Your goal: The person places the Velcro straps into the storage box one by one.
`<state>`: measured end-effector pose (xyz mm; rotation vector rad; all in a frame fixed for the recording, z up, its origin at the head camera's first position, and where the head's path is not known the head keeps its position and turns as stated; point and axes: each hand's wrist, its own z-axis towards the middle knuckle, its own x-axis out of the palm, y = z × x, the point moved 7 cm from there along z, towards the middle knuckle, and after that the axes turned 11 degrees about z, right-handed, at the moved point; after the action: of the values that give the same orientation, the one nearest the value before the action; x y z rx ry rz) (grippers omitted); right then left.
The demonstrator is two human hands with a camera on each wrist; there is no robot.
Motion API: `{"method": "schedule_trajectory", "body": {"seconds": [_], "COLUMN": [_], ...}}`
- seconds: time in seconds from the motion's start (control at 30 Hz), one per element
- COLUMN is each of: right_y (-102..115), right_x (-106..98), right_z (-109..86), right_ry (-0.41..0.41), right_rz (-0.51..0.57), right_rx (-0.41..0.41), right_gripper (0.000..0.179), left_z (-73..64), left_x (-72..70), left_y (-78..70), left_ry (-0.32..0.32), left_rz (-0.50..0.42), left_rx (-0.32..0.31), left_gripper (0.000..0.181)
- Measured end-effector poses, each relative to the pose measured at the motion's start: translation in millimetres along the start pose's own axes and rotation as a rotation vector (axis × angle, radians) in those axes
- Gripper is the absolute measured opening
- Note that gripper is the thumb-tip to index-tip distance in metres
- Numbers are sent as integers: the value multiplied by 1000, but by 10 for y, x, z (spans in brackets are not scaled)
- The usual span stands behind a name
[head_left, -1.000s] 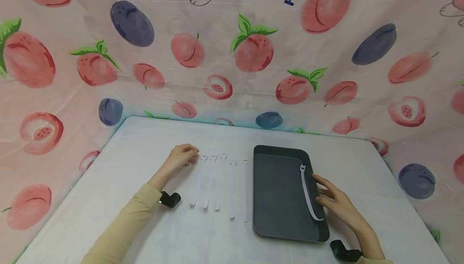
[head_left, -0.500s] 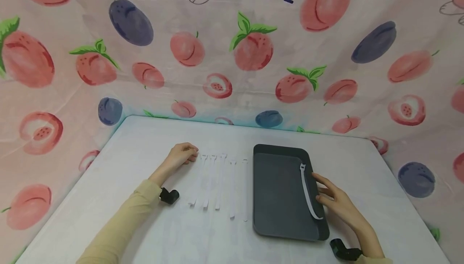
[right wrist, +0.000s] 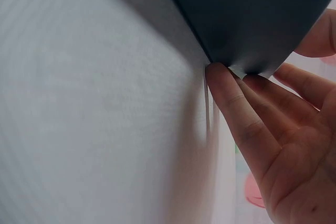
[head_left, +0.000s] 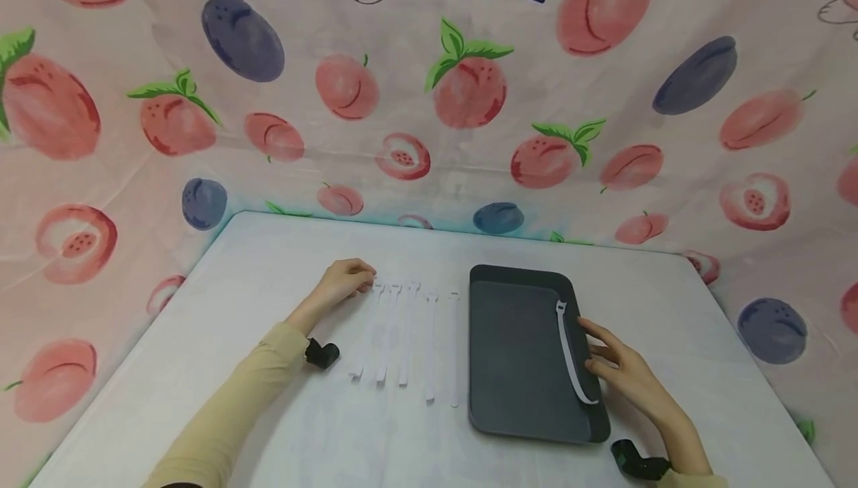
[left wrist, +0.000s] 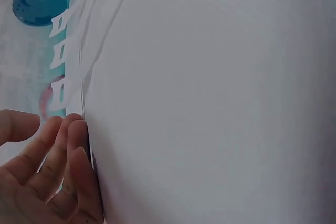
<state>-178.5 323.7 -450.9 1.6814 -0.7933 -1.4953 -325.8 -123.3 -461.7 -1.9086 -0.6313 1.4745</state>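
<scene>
In the head view my left hand [head_left: 345,281] is at the far end of a row of thin white straps [head_left: 404,335] with slotted heads. Its fingertips are close beside the leftmost slotted head [left wrist: 59,93]. The left wrist view has the thumb apart from loosely bent fingers, nothing between them. A dark grey tray [head_left: 512,369] lies right of the row, with one white strap [head_left: 568,357] inside along its right side. My right hand [head_left: 623,369] touches the tray's right edge with fairly straight fingers [right wrist: 236,103], the lowest fingertip right at the bottom edge.
Everything lies on a white table [head_left: 268,249] backed by a fruit-printed curtain [head_left: 402,100]. Black wrist cameras are worn on both wrists, the left camera [head_left: 323,354] close to the straps' near ends and the right camera [head_left: 640,462] below the tray's corner.
My left hand has shifted slightly right, closer to the leftmost strap's head. My right hand, the tray and the strap in it stay in place.
</scene>
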Motion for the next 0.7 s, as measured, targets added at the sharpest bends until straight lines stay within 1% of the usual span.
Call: {"method": "schedule_trajectory", "body": {"seconds": [0.13, 0.33, 0.5, 0.7], "right_y": [1, -7, -9, -1], "right_x": [-1, 6, 12, 7], "right_z": [-2, -3, -2, -1], "right_ry": [0, 5, 5, 0], "right_rz": [-4, 5, 7, 4], "right_rx": [-7, 14, 19, 11], "right_gripper": [63, 62, 61, 61], "left_z": [14, 33, 19, 7], "left_x": [21, 51, 68, 64], "left_y": [-32, -44, -53, -62], "left_ry": [10, 22, 25, 17], "left_rz": [27, 57, 48, 35], "left_rx": [9, -4, -18, -15], "left_gripper": [30, 27, 26, 25]}}
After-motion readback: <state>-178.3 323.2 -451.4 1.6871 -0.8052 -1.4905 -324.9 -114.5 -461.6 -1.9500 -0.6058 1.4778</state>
